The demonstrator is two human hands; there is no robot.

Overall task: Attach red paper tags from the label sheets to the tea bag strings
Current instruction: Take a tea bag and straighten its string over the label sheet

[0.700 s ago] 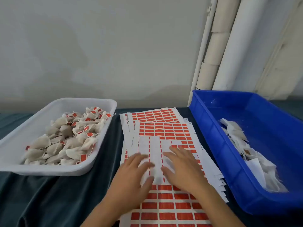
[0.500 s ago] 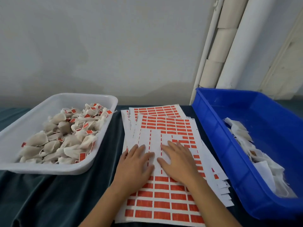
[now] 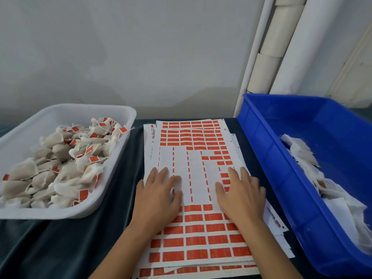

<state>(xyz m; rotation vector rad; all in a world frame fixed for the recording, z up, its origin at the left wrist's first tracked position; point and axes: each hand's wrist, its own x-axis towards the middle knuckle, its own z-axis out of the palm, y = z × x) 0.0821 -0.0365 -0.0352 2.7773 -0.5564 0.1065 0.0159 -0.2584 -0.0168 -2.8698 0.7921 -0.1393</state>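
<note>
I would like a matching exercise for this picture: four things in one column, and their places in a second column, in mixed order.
Things:
1. white plastic tray of tagged tea bags
2. blue plastic bin
3. top sheet of red paper tags
4. white pipes

Places:
A. against the wall, behind the bin
B. under both flat hands
C. left side of the table
D. right side of the table

Pairs: 1-C, 2-D, 3-B, 4-A

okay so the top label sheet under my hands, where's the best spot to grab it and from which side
Probably the near right corner of the top label sheet, coming from the right. The sheets fan out there, so the edges are staggered and a thumb grip can lift one. The left hand and right hand lie flat on it.
</note>
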